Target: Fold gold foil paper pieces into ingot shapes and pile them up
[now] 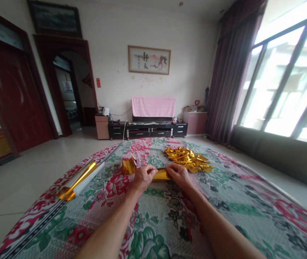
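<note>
My left hand (pixel 143 177) and my right hand (pixel 179 173) both pinch a strip of gold foil (pixel 161 175) stretched between them on the flowered cloth (pixel 169 216). The strip's left end curls into a loose loop (pixel 128 166) just beyond my left hand. A heap of folded gold foil pieces (pixel 188 158) lies just behind my right hand. Both hands have their fingers closed on the strip.
A long roll of gold foil (pixel 78 181) lies on the cloth to the left, near its edge. Past the cloth is tiled floor, a dark TV stand (pixel 148 129) with a pink cover against the far wall, a doorway at left and curtained windows at right.
</note>
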Action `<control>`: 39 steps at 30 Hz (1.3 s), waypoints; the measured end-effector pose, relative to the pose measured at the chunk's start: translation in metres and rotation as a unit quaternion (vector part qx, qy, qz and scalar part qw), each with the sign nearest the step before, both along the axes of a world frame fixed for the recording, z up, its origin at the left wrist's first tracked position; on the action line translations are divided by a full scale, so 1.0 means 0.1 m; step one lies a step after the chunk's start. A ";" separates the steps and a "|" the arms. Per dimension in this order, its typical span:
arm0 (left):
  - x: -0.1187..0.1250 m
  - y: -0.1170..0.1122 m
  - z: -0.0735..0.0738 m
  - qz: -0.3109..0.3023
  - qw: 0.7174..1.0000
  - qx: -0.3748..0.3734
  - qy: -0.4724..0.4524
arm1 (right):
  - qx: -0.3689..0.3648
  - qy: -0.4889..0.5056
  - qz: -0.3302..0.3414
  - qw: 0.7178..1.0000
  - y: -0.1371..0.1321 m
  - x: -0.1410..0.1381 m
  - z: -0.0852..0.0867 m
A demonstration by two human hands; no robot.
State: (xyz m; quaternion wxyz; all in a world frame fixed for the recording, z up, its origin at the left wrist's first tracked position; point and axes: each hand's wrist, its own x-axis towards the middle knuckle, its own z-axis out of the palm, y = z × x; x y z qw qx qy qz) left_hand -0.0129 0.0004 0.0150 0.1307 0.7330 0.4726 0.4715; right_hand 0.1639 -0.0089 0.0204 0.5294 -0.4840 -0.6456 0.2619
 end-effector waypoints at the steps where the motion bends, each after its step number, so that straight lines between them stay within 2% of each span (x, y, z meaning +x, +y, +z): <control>1: 0.00 0.01 -0.01 -0.006 1.000 -0.001 -0.003 | -0.004 0.008 0.000 1.000 0.00 0.01 -0.01; 16: -0.02 -0.04 0.03 -0.032 0.999 -0.017 -0.033 | -0.049 0.067 0.041 0.996 0.06 0.06 -0.10; 22: -0.03 -0.05 0.04 -0.028 0.999 -0.015 -0.025 | -0.043 0.071 0.061 0.995 0.06 0.07 -0.09; 29: -0.04 -0.05 0.03 -0.027 0.999 -0.028 -0.027 | -0.041 0.042 0.052 0.997 0.07 0.08 -0.09; 39: -0.04 -0.05 0.03 -0.021 0.997 -0.061 -0.050 | -0.050 0.074 0.068 0.994 0.11 0.10 -0.15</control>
